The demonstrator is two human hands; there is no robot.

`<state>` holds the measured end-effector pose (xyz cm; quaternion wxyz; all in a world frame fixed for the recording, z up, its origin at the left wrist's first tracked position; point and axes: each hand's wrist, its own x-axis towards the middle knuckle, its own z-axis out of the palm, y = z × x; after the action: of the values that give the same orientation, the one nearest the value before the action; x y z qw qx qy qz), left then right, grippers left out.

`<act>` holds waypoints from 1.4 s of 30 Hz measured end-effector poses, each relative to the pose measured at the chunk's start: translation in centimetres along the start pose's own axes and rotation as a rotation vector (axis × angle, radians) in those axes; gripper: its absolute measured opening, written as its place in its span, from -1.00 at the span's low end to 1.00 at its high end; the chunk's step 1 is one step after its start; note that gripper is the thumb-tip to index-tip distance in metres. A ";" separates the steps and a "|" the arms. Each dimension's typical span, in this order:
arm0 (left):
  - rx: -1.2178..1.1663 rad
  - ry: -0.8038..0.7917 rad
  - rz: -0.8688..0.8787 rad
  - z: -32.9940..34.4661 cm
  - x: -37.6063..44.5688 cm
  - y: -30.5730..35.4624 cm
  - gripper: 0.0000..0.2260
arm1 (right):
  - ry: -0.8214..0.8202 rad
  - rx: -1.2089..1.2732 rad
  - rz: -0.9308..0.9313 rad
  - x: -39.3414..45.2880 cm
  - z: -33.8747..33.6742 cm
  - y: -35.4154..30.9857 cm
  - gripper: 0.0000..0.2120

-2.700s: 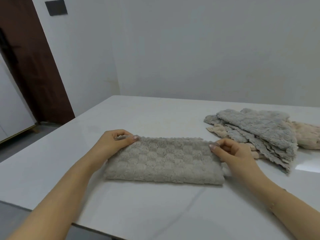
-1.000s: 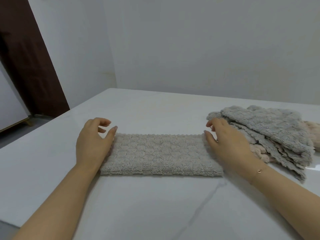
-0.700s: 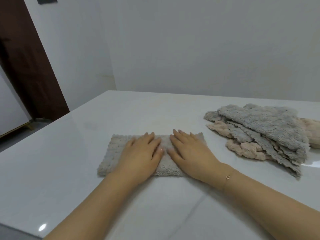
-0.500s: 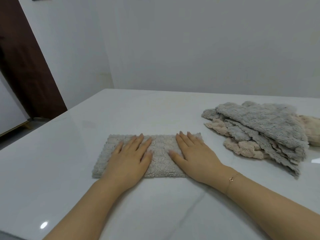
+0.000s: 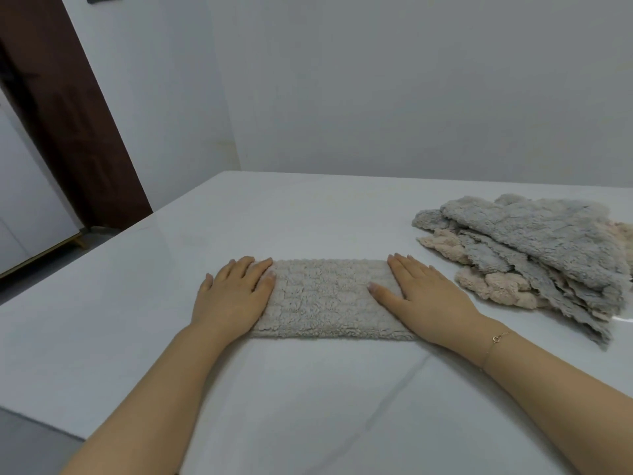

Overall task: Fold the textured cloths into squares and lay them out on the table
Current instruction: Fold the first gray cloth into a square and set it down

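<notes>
A beige-grey textured cloth (image 5: 325, 298), folded into a long rectangle, lies flat on the white table (image 5: 308, 399) in front of me. My left hand (image 5: 236, 296) presses flat on the cloth's left end, fingers straight. My right hand (image 5: 418, 296) lies flat on the right end, fingers straight and thumb spread inward. Both ends of the cloth are hidden under my palms. A heap of unfolded grey and pink textured cloths (image 5: 534, 248) sits to the right, just beyond my right hand.
The table's left edge (image 5: 102, 241) runs diagonally, with floor beyond it. A dark wooden door (image 5: 68, 108) stands at the far left and a white wall behind the table. Bare tabletop lies behind the cloth and near me.
My hands let go of the cloth's far corners, pressed flat together at its middle, then slid apart outward to its two ends. The cloth lies flatter.
</notes>
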<state>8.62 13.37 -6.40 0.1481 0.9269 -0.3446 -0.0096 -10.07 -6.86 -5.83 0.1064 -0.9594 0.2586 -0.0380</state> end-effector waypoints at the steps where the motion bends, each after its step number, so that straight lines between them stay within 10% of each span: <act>1: -0.002 0.008 -0.005 -0.2 0.3 -0.3 -0.58 | 0.002 0.001 0.002 0.0 -0.1 0.1 -0.27; 12: 0.047 -0.040 -0.150 -4.5 3.6 -1.7 -0.52 | 0.002 -0.011 0.004 -0.3 0.0 0.2 -0.30; 21: -0.592 -0.248 -0.254 -5.1 0.0 -3.2 -0.38 | 0.005 0.009 0.018 -0.3 0.2 0.2 -0.31; 28: -0.721 0.013 -0.207 -3.5 -1.5 -2.5 -0.85 | 0.007 0.009 0.036 -0.8 -0.3 -0.4 -0.31; 42: -0.270 0.520 -0.299 -1.3 3.6 -1.3 -0.64 | 0.073 0.022 -0.005 -1.5 -4.2 -2.6 -0.38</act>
<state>12.36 12.32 -5.22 0.3497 0.9106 -0.1507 0.1603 -10.62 -4.73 -1.21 0.1073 -0.9567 0.2596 -0.0760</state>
